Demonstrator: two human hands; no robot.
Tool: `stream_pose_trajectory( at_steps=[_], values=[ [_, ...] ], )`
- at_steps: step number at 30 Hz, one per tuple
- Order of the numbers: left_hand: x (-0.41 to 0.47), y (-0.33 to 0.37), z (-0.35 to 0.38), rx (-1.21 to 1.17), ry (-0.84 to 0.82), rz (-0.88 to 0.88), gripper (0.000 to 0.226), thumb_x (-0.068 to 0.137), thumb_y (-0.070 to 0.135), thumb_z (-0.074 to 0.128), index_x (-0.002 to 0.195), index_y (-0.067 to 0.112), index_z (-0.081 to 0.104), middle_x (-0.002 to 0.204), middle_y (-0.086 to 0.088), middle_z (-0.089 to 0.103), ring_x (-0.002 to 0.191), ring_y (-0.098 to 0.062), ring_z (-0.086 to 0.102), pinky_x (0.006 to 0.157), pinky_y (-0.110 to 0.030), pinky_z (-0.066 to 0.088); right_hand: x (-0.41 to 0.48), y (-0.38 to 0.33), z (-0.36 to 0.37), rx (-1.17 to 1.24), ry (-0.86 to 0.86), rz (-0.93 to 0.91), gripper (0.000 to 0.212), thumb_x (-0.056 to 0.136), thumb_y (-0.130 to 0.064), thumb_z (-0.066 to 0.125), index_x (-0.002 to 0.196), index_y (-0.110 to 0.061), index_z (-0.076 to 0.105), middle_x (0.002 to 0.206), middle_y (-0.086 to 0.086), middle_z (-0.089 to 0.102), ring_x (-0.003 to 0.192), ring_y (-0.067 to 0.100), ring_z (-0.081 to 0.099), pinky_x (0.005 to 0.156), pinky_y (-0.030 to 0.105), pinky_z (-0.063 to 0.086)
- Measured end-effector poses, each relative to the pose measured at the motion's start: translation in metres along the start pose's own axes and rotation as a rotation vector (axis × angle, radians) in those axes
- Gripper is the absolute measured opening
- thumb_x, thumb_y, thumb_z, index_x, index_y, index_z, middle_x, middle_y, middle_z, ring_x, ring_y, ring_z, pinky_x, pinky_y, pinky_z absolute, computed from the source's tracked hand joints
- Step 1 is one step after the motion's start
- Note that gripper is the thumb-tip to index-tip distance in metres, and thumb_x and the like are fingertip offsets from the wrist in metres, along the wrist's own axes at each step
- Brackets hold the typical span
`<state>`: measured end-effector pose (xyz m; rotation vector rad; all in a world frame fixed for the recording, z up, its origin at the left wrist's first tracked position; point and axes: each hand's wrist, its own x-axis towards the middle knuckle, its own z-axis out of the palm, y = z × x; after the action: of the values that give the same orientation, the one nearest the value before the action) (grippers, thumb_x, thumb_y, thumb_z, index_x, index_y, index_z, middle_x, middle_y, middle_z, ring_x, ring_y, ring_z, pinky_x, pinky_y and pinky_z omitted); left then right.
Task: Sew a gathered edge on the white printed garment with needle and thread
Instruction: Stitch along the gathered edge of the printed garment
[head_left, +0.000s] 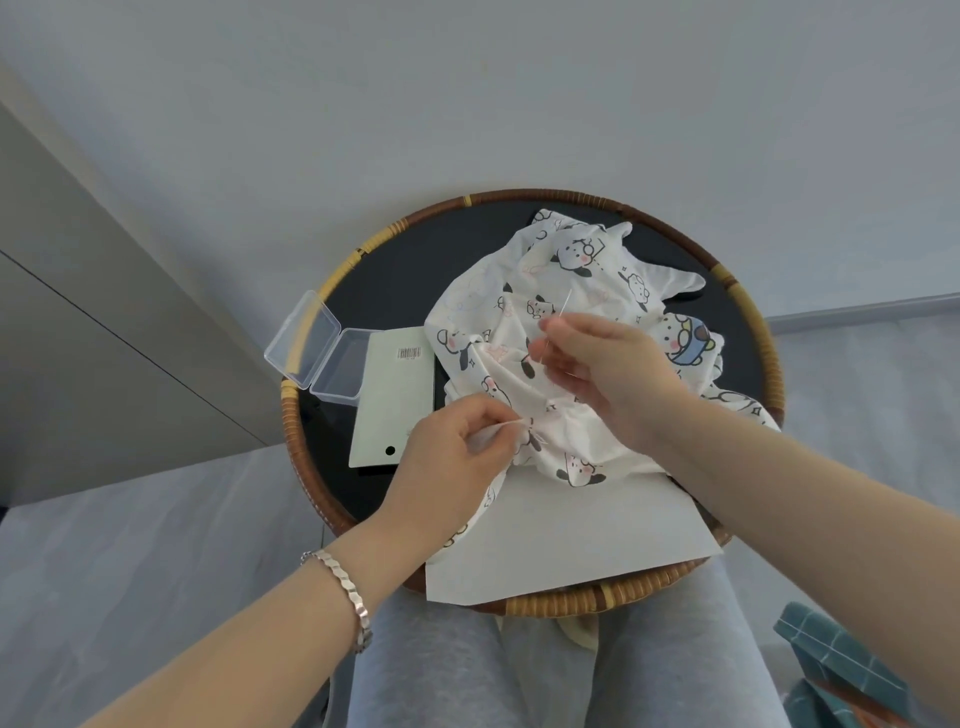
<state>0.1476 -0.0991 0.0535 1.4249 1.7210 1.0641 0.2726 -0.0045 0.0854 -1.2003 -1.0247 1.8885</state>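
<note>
Fingers (488, 411) of L hand (452, 457) pinch a bunched bit of the white printed garment (587, 270) at its near edge, cloth heaped on the round counter (545, 197). R hand (608, 369) pinches the needle (566, 301), lifted just above the fabric, tip up; thread too fine to trace. Looks mid-stitch: a short gather puckered at the pinch, most of the edge prob. unsewn, no knot-off seen. Paper sheet (571, 530) underneath, card (389, 400) & open clear box (322, 353) to the L.
</note>
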Motion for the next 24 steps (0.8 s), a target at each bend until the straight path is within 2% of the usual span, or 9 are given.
stream_pose_trajectory(
  at_steps=[2, 4, 8, 10, 12, 14, 17, 19, 24],
  values=[
    [0.002, -0.001, 0.000, -0.068, 0.007, -0.037, 0.012, 0.086, 0.013, 0.063, 0.078, 0.022, 0.064, 0.072, 0.011, 0.068, 0.072, 0.004, 0.060, 0.066, -0.005, 0.041, 0.008, -0.005, -0.001, 0.229, -0.107, 0.058, 0.013, 0.095, -0.014, 0.050, 0.088, -0.012, 0.061, 0.062, 0.001, 0.055, 0.053, 0.010, 0.056, 0.058, 0.024, 0.056],
    [0.003, 0.001, -0.001, -0.122, -0.008, -0.057, 0.011, 0.087, 0.011, 0.060, 0.079, 0.018, 0.061, 0.061, 0.011, 0.066, 0.059, 0.005, 0.056, 0.060, -0.005, 0.040, 0.017, -0.006, -0.004, 0.061, -0.182, 0.049, 0.015, 0.097, -0.017, 0.046, 0.089, -0.015, 0.059, 0.058, -0.001, 0.046, 0.040, 0.007, 0.038, 0.039, 0.017, 0.040],
    [0.004, 0.007, -0.001, -0.105, -0.078, -0.054, 0.011, 0.090, 0.007, 0.054, 0.080, 0.012, 0.053, 0.039, 0.019, 0.051, 0.039, 0.004, 0.042, 0.048, -0.006, 0.033, 0.045, -0.007, -0.032, -1.436, -0.074, -0.417, 0.020, 0.098, -0.021, 0.039, 0.104, -0.021, 0.058, 0.077, 0.001, 0.055, 0.062, 0.019, 0.051, 0.053, 0.026, 0.038],
    [0.004, 0.008, 0.000, -0.104, -0.082, -0.045, 0.014, 0.091, 0.005, 0.053, 0.079, 0.013, 0.052, 0.039, 0.020, 0.051, 0.040, 0.005, 0.044, 0.048, -0.005, 0.033, 0.056, -0.018, -0.050, -1.966, 0.065, -0.468, 0.029, 0.095, -0.009, 0.036, 0.120, -0.019, 0.048, 0.096, 0.005, 0.052, 0.079, 0.027, 0.056, 0.060, 0.032, 0.040],
    [0.004, 0.008, 0.001, -0.116, -0.088, -0.052, 0.015, 0.091, 0.004, 0.052, 0.079, 0.014, 0.052, 0.040, 0.020, 0.052, 0.041, 0.007, 0.045, 0.049, -0.004, 0.033, 0.061, -0.031, -0.059, -1.929, 0.284, -0.396, 0.036, 0.090, -0.002, 0.039, 0.124, -0.014, 0.043, 0.110, 0.010, 0.051, 0.090, 0.033, 0.058, 0.068, 0.037, 0.044],
    [0.003, 0.007, 0.002, -0.117, -0.090, -0.053, 0.015, 0.091, 0.004, 0.052, 0.079, 0.014, 0.052, 0.041, 0.020, 0.052, 0.042, 0.007, 0.046, 0.049, -0.004, 0.033, 0.058, -0.038, -0.057, -1.575, 0.335, -0.337, 0.029, 0.093, -0.011, 0.043, 0.121, -0.016, 0.048, 0.105, 0.005, 0.053, 0.084, 0.025, 0.057, 0.064, 0.028, 0.042],
    [0.003, 0.005, 0.003, -0.114, -0.090, -0.046, 0.013, 0.091, 0.006, 0.052, 0.080, 0.014, 0.053, 0.041, 0.020, 0.052, 0.043, 0.005, 0.045, 0.049, -0.005, 0.033, 0.035, -0.038, -0.037, -1.166, -0.084, -0.193, 0.016, 0.090, -0.027, 0.056, 0.105, -0.023, 0.062, 0.068, -0.012, 0.046, 0.053, 0.004, 0.041, 0.044, 0.009, 0.032],
    [0.003, 0.004, 0.003, -0.122, -0.087, -0.047, 0.013, 0.091, 0.006, 0.052, 0.081, 0.014, 0.054, 0.041, 0.018, 0.051, 0.041, 0.003, 0.042, 0.048, -0.006, 0.032, 0.015, -0.030, -0.024, -1.106, -0.369, -0.070, 0.018, 0.085, -0.036, 0.063, 0.099, -0.026, 0.069, 0.054, -0.012, 0.042, 0.043, 0.003, 0.035, 0.042, 0.011, 0.032],
    [0.002, 0.005, 0.003, -0.126, -0.082, -0.036, 0.015, 0.091, 0.008, 0.054, 0.079, 0.017, 0.054, 0.039, 0.018, 0.050, 0.040, 0.002, 0.041, 0.047, -0.006, 0.031, 0.010, -0.013, -0.020, -1.078, -0.480, 0.007, 0.016, 0.080, -0.036, 0.068, 0.084, -0.021, 0.073, 0.051, -0.007, 0.040, 0.043, 0.006, 0.032, 0.044, 0.017, 0.029]
  ],
)
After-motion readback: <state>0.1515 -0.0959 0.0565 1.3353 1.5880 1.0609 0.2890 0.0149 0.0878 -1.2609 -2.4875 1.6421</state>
